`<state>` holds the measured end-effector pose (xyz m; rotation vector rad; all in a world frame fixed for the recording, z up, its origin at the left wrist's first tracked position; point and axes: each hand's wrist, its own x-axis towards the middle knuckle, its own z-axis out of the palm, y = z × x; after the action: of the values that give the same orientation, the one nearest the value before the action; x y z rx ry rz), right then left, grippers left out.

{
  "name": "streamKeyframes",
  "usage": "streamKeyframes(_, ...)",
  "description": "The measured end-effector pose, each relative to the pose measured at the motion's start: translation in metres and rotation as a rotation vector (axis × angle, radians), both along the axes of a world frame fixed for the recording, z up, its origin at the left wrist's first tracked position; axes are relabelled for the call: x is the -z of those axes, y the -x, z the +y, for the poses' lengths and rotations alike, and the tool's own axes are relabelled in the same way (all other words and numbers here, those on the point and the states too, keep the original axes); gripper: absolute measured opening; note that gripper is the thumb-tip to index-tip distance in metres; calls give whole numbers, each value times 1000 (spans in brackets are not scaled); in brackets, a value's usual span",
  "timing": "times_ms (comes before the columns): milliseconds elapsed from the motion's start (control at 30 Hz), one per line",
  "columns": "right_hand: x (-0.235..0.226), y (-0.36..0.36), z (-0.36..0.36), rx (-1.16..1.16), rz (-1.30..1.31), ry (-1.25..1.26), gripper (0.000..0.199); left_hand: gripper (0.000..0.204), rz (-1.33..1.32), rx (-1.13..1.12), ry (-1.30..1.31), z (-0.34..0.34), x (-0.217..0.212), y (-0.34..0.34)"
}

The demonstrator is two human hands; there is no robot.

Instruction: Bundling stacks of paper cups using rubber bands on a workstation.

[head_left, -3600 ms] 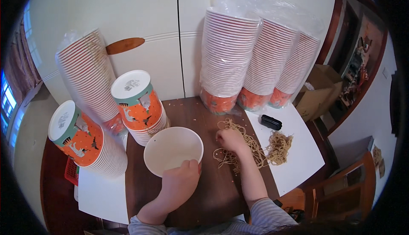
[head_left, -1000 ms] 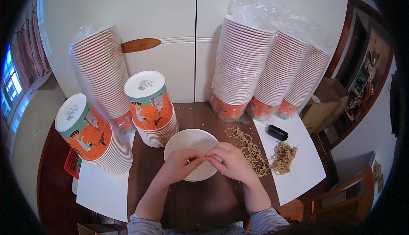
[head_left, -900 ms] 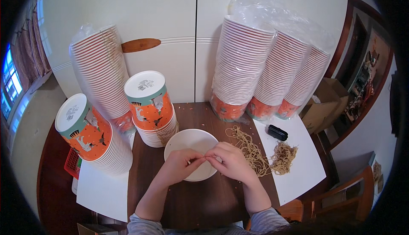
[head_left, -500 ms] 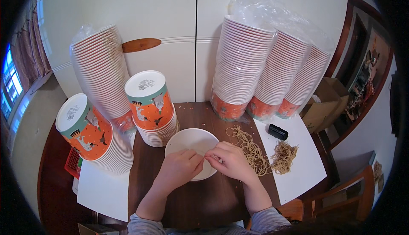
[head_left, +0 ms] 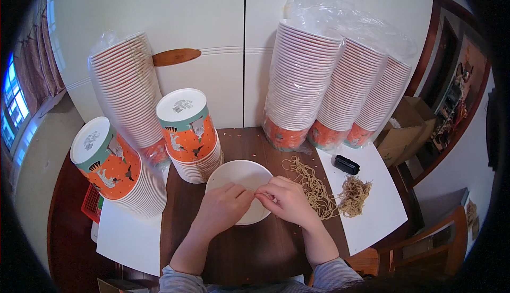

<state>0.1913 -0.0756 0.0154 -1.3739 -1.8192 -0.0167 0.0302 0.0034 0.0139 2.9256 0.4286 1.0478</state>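
Dark wooden table against white cupboard doors, cup stacks at 1 o'clock, white bowl centre, left hand and right hand pinching its near rim, elastic bands at 3 o'clock, hands barely shifted since half a second ago.

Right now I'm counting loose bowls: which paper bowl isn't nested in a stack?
The plain white bowl under both hands, left hand and right hand; it sits alone, mouth up, on the brown table.

A white paper bowl sits upright on the dark wooden table, partly under both hands.
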Motion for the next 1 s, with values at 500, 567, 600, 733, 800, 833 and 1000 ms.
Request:
streamKeyframes(500, 3, 2, 0, -32, -7, -24, 12, 10, 52, 63, 103, 6, -5, 8)
streamKeyframes(567, 1, -3, -2, -12, 62, 41, 11, 14, 19, 42, 143, 6, 2, 4)
streamKeyframes(600, 0, -9, -3, 13, 59, 69, 11, 18, -15, 23, 182, 5, 6, 2)
streamKeyframes(733, -8, -37, -13, 103, 90, 132, 8, 34, 190, 47, 276, -11, 17, -10)
streamKeyframes(800, -10, -41, -16, 175, 127, 164, 6, 33, 323, 38, 307, -21, 13, -18)
streamKeyframes(833, -11, -41, -17, 177, 127, 163, 6, 33, 460, 27, 335, -24, 13, -20)
streamKeyframes(1000, -8, -38, -15, 127, 117, 66, 7, 18, 142, -131, 348, -10, 19, -16)
